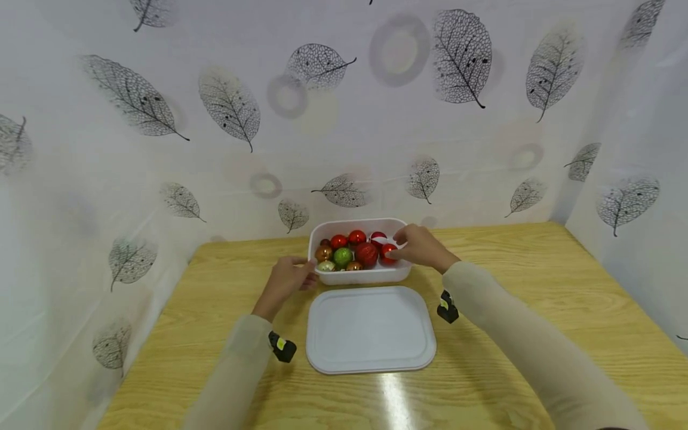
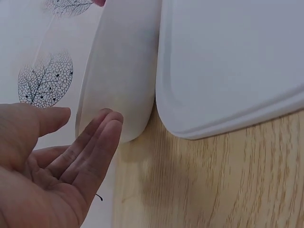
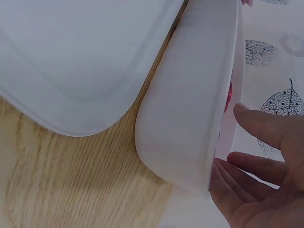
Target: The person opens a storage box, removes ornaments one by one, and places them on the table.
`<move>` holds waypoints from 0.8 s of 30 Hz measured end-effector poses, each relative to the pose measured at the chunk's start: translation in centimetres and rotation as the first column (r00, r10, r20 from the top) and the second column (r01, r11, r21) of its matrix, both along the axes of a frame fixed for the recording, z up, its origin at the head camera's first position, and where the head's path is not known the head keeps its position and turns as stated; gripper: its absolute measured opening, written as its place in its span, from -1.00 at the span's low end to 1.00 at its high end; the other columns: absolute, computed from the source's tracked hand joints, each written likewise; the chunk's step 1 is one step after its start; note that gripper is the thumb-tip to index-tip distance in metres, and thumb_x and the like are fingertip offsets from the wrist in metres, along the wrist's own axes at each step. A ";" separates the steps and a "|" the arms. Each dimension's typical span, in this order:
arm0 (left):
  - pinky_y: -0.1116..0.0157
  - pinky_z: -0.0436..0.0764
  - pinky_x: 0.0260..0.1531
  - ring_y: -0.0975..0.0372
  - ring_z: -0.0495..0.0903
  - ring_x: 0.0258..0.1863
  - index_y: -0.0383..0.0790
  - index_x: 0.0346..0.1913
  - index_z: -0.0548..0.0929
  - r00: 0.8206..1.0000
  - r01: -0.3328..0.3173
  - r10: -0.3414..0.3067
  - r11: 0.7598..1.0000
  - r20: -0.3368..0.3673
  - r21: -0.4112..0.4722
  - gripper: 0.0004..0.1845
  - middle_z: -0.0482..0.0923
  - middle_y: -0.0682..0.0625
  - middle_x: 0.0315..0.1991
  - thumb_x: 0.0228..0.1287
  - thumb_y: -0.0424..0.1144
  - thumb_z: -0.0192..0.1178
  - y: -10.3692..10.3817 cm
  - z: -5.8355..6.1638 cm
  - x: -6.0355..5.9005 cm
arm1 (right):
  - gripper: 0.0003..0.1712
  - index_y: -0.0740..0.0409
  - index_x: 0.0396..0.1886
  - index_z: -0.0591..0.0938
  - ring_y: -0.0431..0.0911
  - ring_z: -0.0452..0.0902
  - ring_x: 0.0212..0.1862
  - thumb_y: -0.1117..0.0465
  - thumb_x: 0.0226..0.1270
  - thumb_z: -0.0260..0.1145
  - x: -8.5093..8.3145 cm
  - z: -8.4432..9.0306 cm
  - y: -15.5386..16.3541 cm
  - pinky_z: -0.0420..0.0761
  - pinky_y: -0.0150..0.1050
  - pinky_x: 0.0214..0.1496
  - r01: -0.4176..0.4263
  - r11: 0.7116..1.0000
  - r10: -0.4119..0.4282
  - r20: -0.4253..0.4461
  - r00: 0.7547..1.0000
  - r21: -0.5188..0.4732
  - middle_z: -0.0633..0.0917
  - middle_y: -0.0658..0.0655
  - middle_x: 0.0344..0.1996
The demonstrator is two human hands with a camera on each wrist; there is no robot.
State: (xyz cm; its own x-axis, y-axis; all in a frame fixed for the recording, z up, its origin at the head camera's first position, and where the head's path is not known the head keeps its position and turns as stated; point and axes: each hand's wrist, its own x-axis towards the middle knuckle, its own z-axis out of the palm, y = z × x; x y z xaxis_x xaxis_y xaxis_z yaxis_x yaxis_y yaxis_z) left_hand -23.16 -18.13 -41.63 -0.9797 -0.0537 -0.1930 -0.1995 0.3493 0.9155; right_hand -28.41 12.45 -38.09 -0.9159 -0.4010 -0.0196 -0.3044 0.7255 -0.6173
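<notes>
A white plastic tub (image 1: 322,230) stands on the wooden table, filled with several red, green and gold ornament balls (image 1: 366,254). Its flat white lid (image 1: 371,328) lies just in front of it. My left hand (image 1: 309,276) is at the tub's left front corner. In the left wrist view the left hand (image 2: 90,124) is flat and straight-fingered, its fingertips (image 2: 111,121) against the tub's wall (image 2: 118,71). My right hand (image 1: 395,251) reaches over the tub's right rim beside a red ball (image 1: 388,252). In the right wrist view the right hand (image 3: 230,135) has relaxed fingers (image 3: 256,164) by the rim (image 3: 235,57), with nothing between them.
Leaf-patterned white sheets (image 1: 231,107) wall in the table at the back, left and right. Bare wood (image 1: 537,280) lies on both sides of the tub and lid. The lid (image 2: 228,61) sits close against the tub, with only a narrow gap.
</notes>
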 end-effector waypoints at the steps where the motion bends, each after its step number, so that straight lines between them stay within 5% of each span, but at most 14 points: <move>1: 0.10 0.81 -0.21 0.02 0.78 -0.36 -0.56 0.20 0.55 1.000 -0.004 0.004 1.000 0.000 0.011 -0.58 0.74 -0.26 -0.33 0.52 -0.24 0.18 0.1 0.0 -0.1 | -0.41 0.58 0.10 0.59 0.30 0.59 0.11 0.18 0.26 0.49 -0.1 0.0 -0.1 0.64 0.13 0.21 0.006 1.000 -0.006 0.003 1.000 0.016 0.67 0.46 0.02; 13: 0.15 0.82 -0.24 0.21 0.73 -0.49 -0.57 0.17 0.55 0.999 -0.032 0.029 0.995 0.028 0.099 -0.64 0.74 -0.24 -0.35 0.52 -0.32 0.15 0.3 -0.2 -0.5 | -0.46 0.57 0.02 0.60 0.22 0.63 -0.03 0.20 0.24 0.50 -0.8 0.1 -1.5 0.68 0.07 0.10 0.043 0.987 -0.044 0.000 0.999 0.154 0.69 0.44 -0.03; 17: 0.14 0.81 -0.21 0.20 0.74 -0.48 -0.55 0.23 0.52 0.998 -0.049 0.044 0.992 0.044 0.119 -0.61 0.74 -0.23 -0.35 0.52 -0.32 0.16 0.4 -0.3 -0.4 | -0.55 0.49 -0.15 0.64 0.09 0.57 -0.24 0.17 0.19 0.55 -1.1 -0.3 -2.0 0.65 -0.08 -0.13 0.050 0.982 -0.048 -0.013 0.999 0.180 0.72 0.28 -0.28; 24: 0.21 0.82 -0.29 0.20 0.74 -0.50 -0.60 0.26 0.47 0.998 -0.055 0.048 0.986 0.044 0.160 -0.58 0.74 -0.23 -0.39 0.51 -0.34 0.15 0.6 -0.5 -0.5 | -0.65 0.29 -0.49 0.58 -0.05 0.34 -0.43 0.19 0.14 0.59 -1.3 -0.9 -2.5 0.37 -0.26 -0.40 0.071 0.982 -0.071 -0.009 0.997 0.176 0.47 0.03 -0.61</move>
State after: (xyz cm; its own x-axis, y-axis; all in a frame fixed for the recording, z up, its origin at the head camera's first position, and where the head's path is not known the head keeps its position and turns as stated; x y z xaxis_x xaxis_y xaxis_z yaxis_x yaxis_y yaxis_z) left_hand -23.62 -17.58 -42.17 -0.9678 -0.0691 -0.2421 -0.2509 0.1861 0.9499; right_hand -29.71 10.00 -39.04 -0.9420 -0.3253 -0.0821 -0.2495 0.8428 -0.4768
